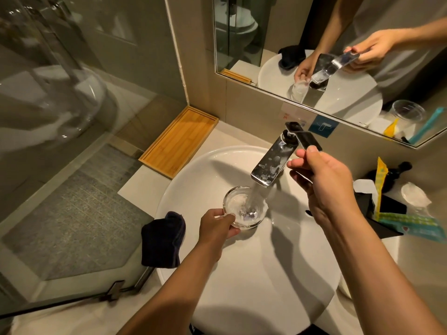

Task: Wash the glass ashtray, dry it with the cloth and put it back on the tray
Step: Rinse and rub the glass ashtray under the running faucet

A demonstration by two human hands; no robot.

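The left hand (pixel 215 224) grips the near rim of the ashtray (pixel 244 207), holding it over the sink (pixel 266 274) under running water. The right hand (pixel 324 182) pinches the tap (pixel 273 160) lever. Cloth (pixel 162 240) lies left of the grip; tray (pixel 179 141) beyond it.

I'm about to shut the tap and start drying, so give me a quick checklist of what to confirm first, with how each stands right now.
1. Glass ashtray gripped securely: ok, the left hand pinches its near rim.
2. Water reaching the bowl: ok, the stream from the faucet lands inside it.
3. Tap within control: ok, the right hand is on the lever.
4. Ashtray rinsed clean: cannot tell, froth and splashing hide the bottom.
5. Cloth within reach: ok, draped over the sink rim beside the left hand.
6. Tray free to take it: ok, nothing lies on it.
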